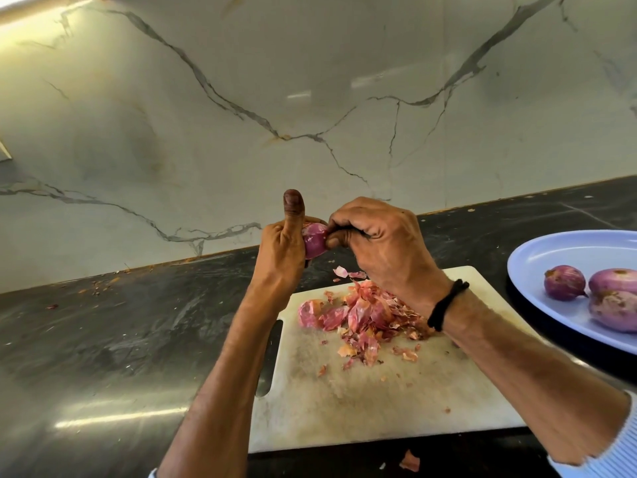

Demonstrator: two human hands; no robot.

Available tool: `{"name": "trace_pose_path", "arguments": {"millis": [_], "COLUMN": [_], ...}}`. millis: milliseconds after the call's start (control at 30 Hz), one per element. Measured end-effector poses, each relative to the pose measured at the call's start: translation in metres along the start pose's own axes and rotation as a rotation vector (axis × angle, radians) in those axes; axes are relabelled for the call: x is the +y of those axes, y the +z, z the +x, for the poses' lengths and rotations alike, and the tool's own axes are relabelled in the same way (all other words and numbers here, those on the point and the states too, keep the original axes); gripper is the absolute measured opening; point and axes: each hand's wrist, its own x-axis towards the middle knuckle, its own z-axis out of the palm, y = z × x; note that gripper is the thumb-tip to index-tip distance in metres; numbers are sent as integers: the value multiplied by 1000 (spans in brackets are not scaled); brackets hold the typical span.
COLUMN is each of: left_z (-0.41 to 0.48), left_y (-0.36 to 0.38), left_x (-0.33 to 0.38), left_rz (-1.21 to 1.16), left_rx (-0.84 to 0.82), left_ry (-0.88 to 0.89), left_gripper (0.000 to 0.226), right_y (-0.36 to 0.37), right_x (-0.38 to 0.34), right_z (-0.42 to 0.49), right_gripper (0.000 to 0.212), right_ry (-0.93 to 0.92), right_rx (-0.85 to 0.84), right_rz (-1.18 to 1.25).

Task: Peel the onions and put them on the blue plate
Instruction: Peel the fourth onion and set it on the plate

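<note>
A dark, glossy counter is seen across the lower left, with crumbs of skin strewn along its far edge. A veined marble wall is seen behind it, from 9 o'clock round to 3 o'clock.

Just below the middle of the view the left hand is raised above the counter. Its fingers are curled round an onion, and its thumb is held straight up, towards 12 o'clock. The onion is thus held in the air, clear of the board, with purple flesh bared on the side that is shown.

At 3 o'clock of the onion the right hand is found. Its fingers are bent tight, and the onion's right side is pinched between thumb and forefinger. Whether a strip of skin is caught in that pinch cannot be told. A black band is worn on the right wrist.

At 6 o'clock of both hands a white board, stained, is laid on the counter. A heap of peels is piled on its far half, partly hidden by the right forearm. One loose scrap is seen on the counter at 6 o'clock of the board.

At 3 o'clock of the board, just beside it, a blue plate is set, cut off by the frame's edge. Three onions are laid on it, close together.
</note>
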Motion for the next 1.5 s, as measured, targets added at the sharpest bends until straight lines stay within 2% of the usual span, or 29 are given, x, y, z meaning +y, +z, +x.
{"name": "trace_pose_path", "arguments": {"millis": [167,367,500,833,933,1033,1167,1233,1300,1500], "left_z": [-3,-4,-6,-2,-1,0,3,2,0,0], "left_y": [4,6,8,7,9,4,-5,-3,1,5], "left_x": [3,4,6,4,6,8,8,9,11,6], "left_rz": [-59,-79,-117,-176,-282,-449,-532,-512,-497,-424], "left_rx": [36,61,73,81,111,197,198,181,178,186], "left_ry": [-15,-47,-72,-89,-198,-326,-358,-352,-344,-272], "left_gripper": [86,92,76,79,84,80,105,95,87,80], "right_y": [4,7,7,4,4,2,-5,-6,-6,-2], "right_x": [-1,0,-2,-6,-5,-3,-3,-8,-12,-13], "right_z": [-2,-3,-3,-3,-4,-5,0,0,1,2], "right_gripper": [14,16,16,21,22,17,31,36,32,23], "right_ry": [-4,-1,-5,5,3,57,173,186,189,150], "right_rx": [71,33,19,-82,-112,-35,17,-7,-20,-5], "right_rz": [-34,-31,-33,-113,-116,-60,43,64,109,147]}}
